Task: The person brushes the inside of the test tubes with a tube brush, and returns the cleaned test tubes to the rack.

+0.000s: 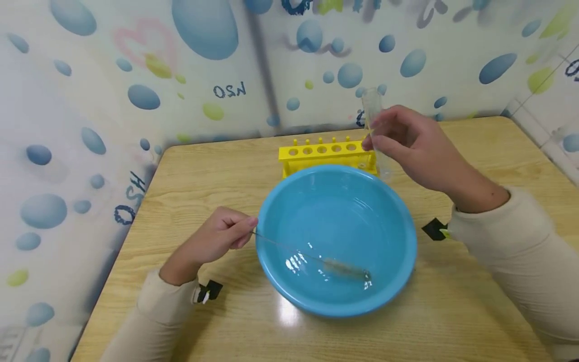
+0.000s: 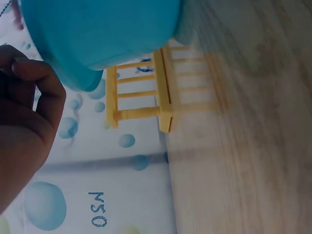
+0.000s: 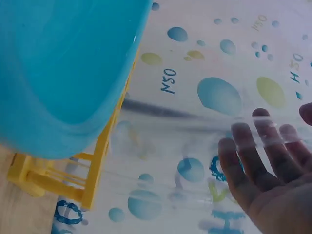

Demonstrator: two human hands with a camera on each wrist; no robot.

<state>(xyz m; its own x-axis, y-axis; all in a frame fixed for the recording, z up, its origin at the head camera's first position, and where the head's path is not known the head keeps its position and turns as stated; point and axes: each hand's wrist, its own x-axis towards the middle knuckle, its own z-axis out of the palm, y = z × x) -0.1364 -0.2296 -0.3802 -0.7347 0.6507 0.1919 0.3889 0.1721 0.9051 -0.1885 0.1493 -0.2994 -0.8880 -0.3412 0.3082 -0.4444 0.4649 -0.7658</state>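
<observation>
My left hand [image 1: 221, 234] pinches the thin wire handle of a test tube brush [image 1: 346, 269] at the left rim of a blue basin [image 1: 334, 211]. The brush's bristled end lies low in the basin, among bright reflections. Above the basin's back right side, my right hand [image 1: 416, 146] holds a clear glass test tube [image 1: 373, 103] between thumb and fingers. The tube stands nearly upright, its lower end beside the basin's rim. In the right wrist view, the fingers [image 3: 273, 151] show behind the transparent glass.
A yellow test tube rack [image 1: 323, 156] with round holes and pegs stands behind the basin, partly hidden by it. Beneath is a wooden table [image 1: 212, 181]. A wall [image 1: 280, 60] with blue and green drop patterns rises along its back edge.
</observation>
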